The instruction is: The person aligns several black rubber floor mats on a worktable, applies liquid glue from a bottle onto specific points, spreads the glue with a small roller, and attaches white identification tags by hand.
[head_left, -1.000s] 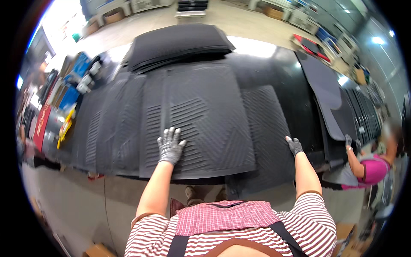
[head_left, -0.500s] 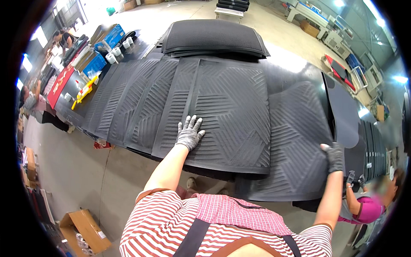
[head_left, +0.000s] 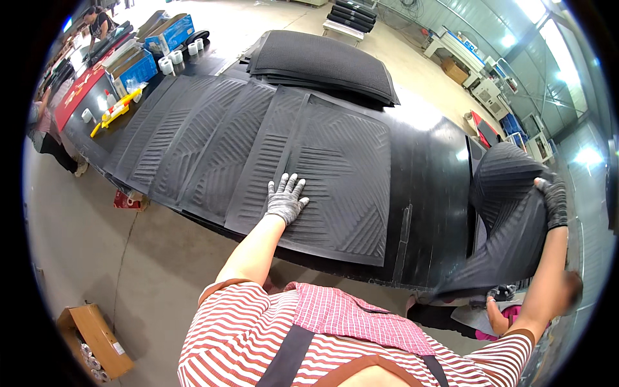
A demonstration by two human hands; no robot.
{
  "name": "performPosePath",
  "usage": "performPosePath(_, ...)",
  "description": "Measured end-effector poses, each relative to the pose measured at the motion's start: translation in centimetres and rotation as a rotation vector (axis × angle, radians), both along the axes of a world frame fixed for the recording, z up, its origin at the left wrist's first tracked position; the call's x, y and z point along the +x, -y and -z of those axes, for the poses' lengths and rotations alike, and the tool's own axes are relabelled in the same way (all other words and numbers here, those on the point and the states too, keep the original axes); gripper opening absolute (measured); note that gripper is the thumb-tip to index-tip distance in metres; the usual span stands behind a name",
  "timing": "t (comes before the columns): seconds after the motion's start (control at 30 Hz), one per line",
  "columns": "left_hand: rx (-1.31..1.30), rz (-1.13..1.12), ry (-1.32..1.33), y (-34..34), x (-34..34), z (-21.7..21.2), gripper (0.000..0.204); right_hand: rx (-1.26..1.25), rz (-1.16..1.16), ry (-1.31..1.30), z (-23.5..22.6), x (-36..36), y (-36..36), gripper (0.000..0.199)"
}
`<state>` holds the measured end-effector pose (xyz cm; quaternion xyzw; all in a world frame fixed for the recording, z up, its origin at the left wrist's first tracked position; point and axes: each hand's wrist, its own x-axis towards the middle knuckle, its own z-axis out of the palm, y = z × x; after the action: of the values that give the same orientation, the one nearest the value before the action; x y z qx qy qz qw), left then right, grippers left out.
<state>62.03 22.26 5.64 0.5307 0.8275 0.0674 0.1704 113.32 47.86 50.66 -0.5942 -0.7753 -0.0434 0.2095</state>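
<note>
My left hand (head_left: 287, 200), in a grey striped glove, lies flat with its fingers spread on a black ribbed rubber mat (head_left: 345, 174). That mat is the topmost of several overlapping mats (head_left: 193, 129) fanned out to the left along the dark table (head_left: 429, 187). Off to the right, my right hand (head_left: 552, 198), gloved alike, grips the edge of another black ribbed mat (head_left: 509, 226). This mat is lifted and bent, its lower end blurred by motion. My right thumb shows on the near side of its edge; the other fingers are partly hidden.
A stack of black textured mats (head_left: 322, 61) sits at the table's far side. Blue boxes (head_left: 169, 35), white rolls (head_left: 166, 65) and a yellow tool (head_left: 117, 113) lie at the left. A co-worker's gloved hand (head_left: 501, 295) is close by at the lower right. An open carton (head_left: 97, 338) stands on the floor.
My right hand has pulled its mat to the right and up off the table, away from the left mats, baring the dark tabletop. My left hand has stayed on its mat.
</note>
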Motion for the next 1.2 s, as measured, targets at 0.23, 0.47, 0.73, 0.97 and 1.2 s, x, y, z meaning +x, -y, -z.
performPosePath(0.23,-0.018,-0.013,0.002,0.3,-0.4,-0.4,0.066,-0.146,0.012,-0.95,-6.3,-3.7,7.1,0.044)
performPosePath(0.47,-0.007,-0.028,-0.041,0.6,-0.6,0.0,0.066,-0.319,0.019,-1.211,9.6,-2.4,3.5,0.052)
performPosePath(0.73,0.039,0.0,-0.013,0.1,-0.5,-0.8,0.059,-1.007,0.429,-1.164,43.9,3.0,4.0,0.072)
performPosePath(0.97,0.26,0.075,0.444,-5.7,6.4,-6.8,0.038,-1.047,0.382,-0.783,48.6,3.0,6.3,0.072)
performPosePath(1.2,0.005,-0.081,0.485,-13.2,12.9,-4.9,0.045,-1.082,0.33,-0.979,49.3,2.5,5.9,0.068)
